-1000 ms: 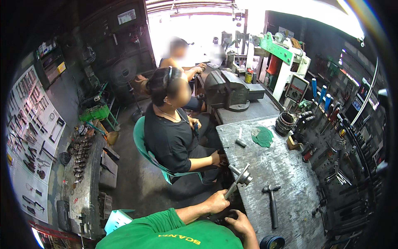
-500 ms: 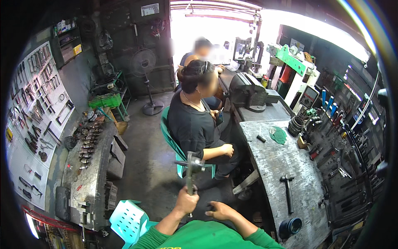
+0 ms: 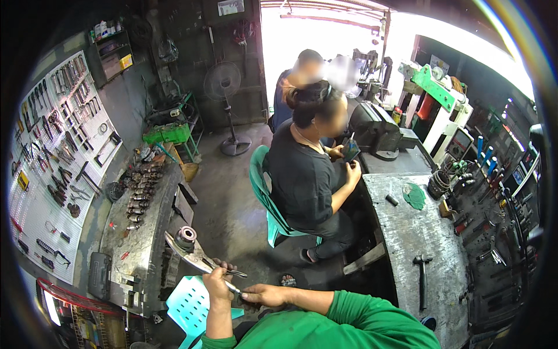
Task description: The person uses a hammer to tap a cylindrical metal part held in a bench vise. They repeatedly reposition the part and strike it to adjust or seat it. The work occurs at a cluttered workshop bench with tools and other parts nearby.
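Locking pliers and round metal part were held at lower left of centre

A printed sheet [image 3: 231, 7] hung on the dark door at the top of the frame, its print too small to make out. A yellow tag [image 3: 22, 180] showed on the pegboard [image 3: 43, 218] at far left, likewise unreadable.

The left hand [image 3: 216, 285] was wrapped around the handles of the locking pliers [image 3: 200, 260], which slanted toward the upper left. At their far end sat the round metal part [image 3: 186, 235], its open centre facing up. The right hand [image 3: 264, 295] met the pliers' lower end with its thumb; its fingers were in shadow, so how tightly they closed could not be told.

The pliers' head came near the edge of the left desk [image 3: 142, 256] in the picture, above a turquoise chair [image 3: 189, 305]. Grey floor [image 3: 226, 198] ran from that edge to a seated person [image 3: 308, 174] in black. The right desk [image 3: 386, 244] began beyond, carrying a hammer [image 3: 423, 279] well inside its near edge.
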A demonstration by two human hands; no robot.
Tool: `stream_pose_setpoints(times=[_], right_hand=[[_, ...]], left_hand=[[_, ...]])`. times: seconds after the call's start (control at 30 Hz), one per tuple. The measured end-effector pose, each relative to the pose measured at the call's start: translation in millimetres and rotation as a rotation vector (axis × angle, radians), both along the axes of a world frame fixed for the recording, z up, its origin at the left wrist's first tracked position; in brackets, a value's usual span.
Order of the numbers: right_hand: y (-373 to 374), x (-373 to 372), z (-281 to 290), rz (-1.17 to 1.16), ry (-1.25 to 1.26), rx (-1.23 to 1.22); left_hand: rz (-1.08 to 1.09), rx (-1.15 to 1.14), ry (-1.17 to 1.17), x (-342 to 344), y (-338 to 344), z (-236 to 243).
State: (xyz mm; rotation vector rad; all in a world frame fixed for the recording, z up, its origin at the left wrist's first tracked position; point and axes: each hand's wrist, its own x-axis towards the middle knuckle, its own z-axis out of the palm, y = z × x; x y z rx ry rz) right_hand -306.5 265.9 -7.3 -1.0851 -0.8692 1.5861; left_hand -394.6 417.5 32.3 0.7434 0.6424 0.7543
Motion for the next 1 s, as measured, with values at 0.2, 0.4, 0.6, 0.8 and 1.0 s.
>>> stream_pose_setpoints(times=[0.2,0.4,0.6,0.8,1.0], right_hand=[[52.3,42.7,-9.4,0.123,-0.137,0.006],[84.5,99.1,12.8,0.015,-0.528,0.195],[127.3,137.5,24.0,-0.002,-0.84,0.232],[184.9,159.9,38.7,-0.01,-0.987,0.164],[269.5,182.8,22.6,-0.031,-1.069,0.123]], left_hand=[[0.101,-0.079,0.079,37.9,36.4,-0.8],[0.199,-0.104,0.091,92.5,72.1,-6.4],[0.29,-0.071,0.111,130.5,108.6,-3.4],[0.329,-0.06,0.143,158.9,165.4,2.5],[0.298,-0.118,0.128,184.5,255.6,-22.3]])
